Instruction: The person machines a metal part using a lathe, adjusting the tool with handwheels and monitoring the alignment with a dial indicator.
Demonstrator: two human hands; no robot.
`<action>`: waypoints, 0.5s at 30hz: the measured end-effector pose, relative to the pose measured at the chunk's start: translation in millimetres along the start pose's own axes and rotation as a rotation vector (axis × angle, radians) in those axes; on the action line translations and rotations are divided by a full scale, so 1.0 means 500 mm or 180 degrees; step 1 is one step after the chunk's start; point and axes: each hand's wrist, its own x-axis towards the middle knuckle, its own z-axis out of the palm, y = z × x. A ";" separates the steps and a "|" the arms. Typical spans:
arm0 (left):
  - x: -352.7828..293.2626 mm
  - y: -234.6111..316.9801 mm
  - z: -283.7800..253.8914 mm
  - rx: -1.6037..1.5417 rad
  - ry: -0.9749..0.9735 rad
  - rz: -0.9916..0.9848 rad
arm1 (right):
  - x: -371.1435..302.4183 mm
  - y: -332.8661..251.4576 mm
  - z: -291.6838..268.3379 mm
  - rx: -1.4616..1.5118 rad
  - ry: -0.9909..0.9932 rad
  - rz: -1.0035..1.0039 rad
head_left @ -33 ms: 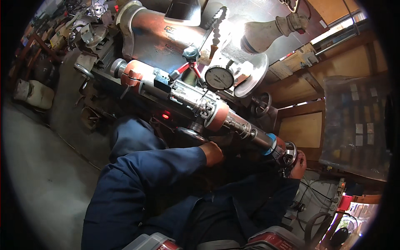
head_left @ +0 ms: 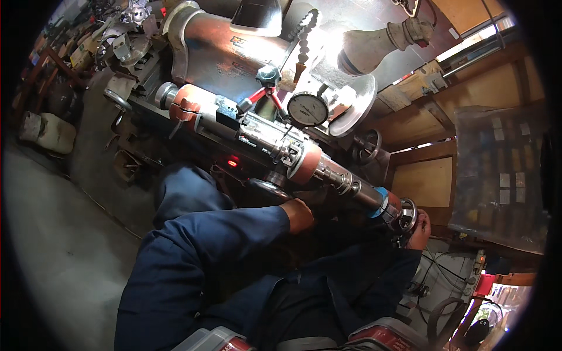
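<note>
Across the middle lies a grinding machine with a long row of metal spindle parts (head_left: 263, 136). My right hand (head_left: 420, 230) is at the right end of the row, its fingers curled at the rim of a small metal handwheel (head_left: 408, 214). My left hand (head_left: 300, 216) is closed, just below and right of a larger handwheel (head_left: 269, 189); whatever its fingers hold, if anything, is hidden. A round dial gauge (head_left: 308, 109) stands above the spindle row, beside a holder with red arms (head_left: 257, 95). The white-edged grinding wheel (head_left: 358, 105) is behind the gauge.
A lamp (head_left: 257, 14) and a jointed coolant hose (head_left: 304, 44) hang over the machine. Another handwheel (head_left: 367, 146) sits behind the right end. A plastic-covered panel (head_left: 497, 175) stands at right, with cables (head_left: 442, 266) below it. A pale jug (head_left: 50, 131) is far left.
</note>
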 end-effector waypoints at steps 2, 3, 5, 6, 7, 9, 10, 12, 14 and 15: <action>0.002 0.000 -0.002 0.0011 0.0015 0.0058 | 0.021 0.029 -0.015 -0.0070 0.0042 -0.0017; 0.004 0.001 -0.004 -0.0011 0.0004 0.0061 | 0.032 0.046 -0.025 -0.0132 0.0071 -0.0033; 0.001 -0.001 0.001 -0.0046 -0.0008 0.0021 | 0.053 0.067 -0.019 -0.0223 0.0002 0.0010; 0.001 -0.002 0.007 -0.0032 0.0036 -0.0047 | 0.062 0.077 -0.016 -0.0323 -0.0055 0.0052; 0.002 -0.001 0.009 -0.0011 0.0078 -0.0095 | 0.064 0.077 -0.011 -0.0326 -0.0048 0.0053; 0.003 -0.003 0.009 -0.0036 0.0087 -0.0047 | 0.067 0.079 0.003 0.0266 -0.0321 0.0212; 0.003 -0.003 0.008 -0.0066 0.0100 -0.0006 | 0.070 0.076 0.008 0.0263 -0.0320 0.0211; 0.005 -0.005 0.014 -0.0053 0.0106 -0.0017 | 0.073 0.072 0.019 0.1281 -0.0653 0.0749; 0.008 -0.006 0.015 -0.0035 0.0107 -0.0020 | 0.060 0.062 0.018 -0.0162 -0.0814 -0.0256; 0.010 -0.005 0.013 0.0008 0.0055 0.0035 | 0.056 0.061 0.017 -0.0902 -0.0920 -0.0736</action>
